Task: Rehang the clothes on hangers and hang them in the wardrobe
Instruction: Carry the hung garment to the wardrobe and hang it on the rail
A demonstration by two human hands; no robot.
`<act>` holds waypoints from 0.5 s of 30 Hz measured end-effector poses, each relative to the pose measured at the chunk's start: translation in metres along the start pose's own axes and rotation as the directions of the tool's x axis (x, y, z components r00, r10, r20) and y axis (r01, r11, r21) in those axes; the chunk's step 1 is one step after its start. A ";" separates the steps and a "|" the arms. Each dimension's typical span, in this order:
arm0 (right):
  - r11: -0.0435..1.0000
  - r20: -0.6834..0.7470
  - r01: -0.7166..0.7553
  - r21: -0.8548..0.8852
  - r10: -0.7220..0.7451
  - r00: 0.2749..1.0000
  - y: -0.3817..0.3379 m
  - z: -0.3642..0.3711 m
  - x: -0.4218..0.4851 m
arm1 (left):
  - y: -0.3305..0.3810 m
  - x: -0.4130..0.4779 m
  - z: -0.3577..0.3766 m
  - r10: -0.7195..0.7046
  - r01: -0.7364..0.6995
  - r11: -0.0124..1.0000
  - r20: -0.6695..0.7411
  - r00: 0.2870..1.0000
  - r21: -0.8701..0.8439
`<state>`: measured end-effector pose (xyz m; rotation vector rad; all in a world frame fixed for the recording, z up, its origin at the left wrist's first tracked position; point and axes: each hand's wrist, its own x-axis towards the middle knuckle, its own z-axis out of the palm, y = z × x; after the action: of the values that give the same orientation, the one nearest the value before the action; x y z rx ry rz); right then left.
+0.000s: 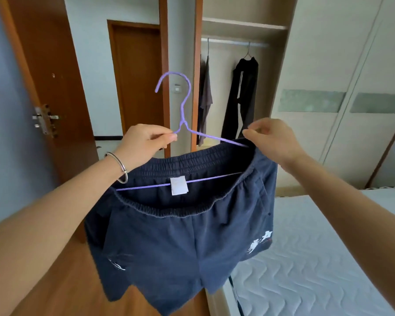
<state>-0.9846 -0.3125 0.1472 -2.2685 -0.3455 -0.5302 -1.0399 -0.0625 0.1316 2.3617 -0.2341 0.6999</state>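
A purple hanger (182,115) carrying navy shorts (180,242) is held up in front of the open wardrobe (306,65), well short of its rail (233,42). The left hand (144,144) pinches the hanger's left shoulder just below the neck. The right hand (271,137) pinches the shorts' waistband at the hanger's right end. Dark clothes (242,96) hang inside the wardrobe, and a bed (306,258) lies before it
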 end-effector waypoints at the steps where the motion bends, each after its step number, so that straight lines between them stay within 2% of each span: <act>1: 0.992 -0.021 0.121 -0.019 -0.121 0.992 -0.007 0.012 0.009 | -0.010 0.010 0.005 -0.002 0.002 1.000 0.001 1.000 0.003; 2: 0.974 -0.013 0.226 -0.021 -0.227 0.974 -0.014 0.025 0.020 | -0.019 0.021 0.012 0.006 -0.006 1.000 0.000 1.000 0.012; 4: 0.941 0.140 0.338 -0.003 -0.335 0.932 -0.024 0.057 0.044 | -0.037 0.045 0.025 0.038 -0.038 0.999 -0.005 0.999 0.039; 6: 0.940 0.374 0.337 0.055 -0.332 0.866 -0.026 0.091 0.073 | -0.055 0.072 0.035 0.068 -0.068 0.996 -0.002 0.998 0.065; 7: 0.938 0.445 0.319 0.134 -0.344 0.827 -0.024 0.107 0.090 | -0.065 0.088 0.039 0.080 -0.080 0.994 0.001 0.997 0.074; 8: 0.932 0.454 0.275 0.235 -0.356 0.817 -0.022 0.122 0.109 | -0.076 0.105 0.042 0.086 -0.086 0.993 0.007 0.996 0.083; 10: 0.903 0.375 0.212 0.373 -0.356 0.856 -0.016 0.147 0.150 | -0.099 0.140 0.043 0.085 -0.087 0.990 0.030 0.996 0.114; 13: 0.901 0.292 0.234 0.366 -0.350 0.890 -0.016 0.181 0.204 | -0.135 0.188 0.038 0.126 -0.130 0.944 0.035 0.991 0.303; 15: 0.899 0.272 0.203 0.388 -0.322 0.907 -0.018 0.204 0.237 | -0.169 0.206 0.031 0.117 -0.103 0.891 -0.005 0.993 0.442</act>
<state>-0.7298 -0.1310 0.1440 -1.9609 -0.8630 -0.1939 -0.7964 0.0502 0.1317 2.7827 -0.2131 0.9249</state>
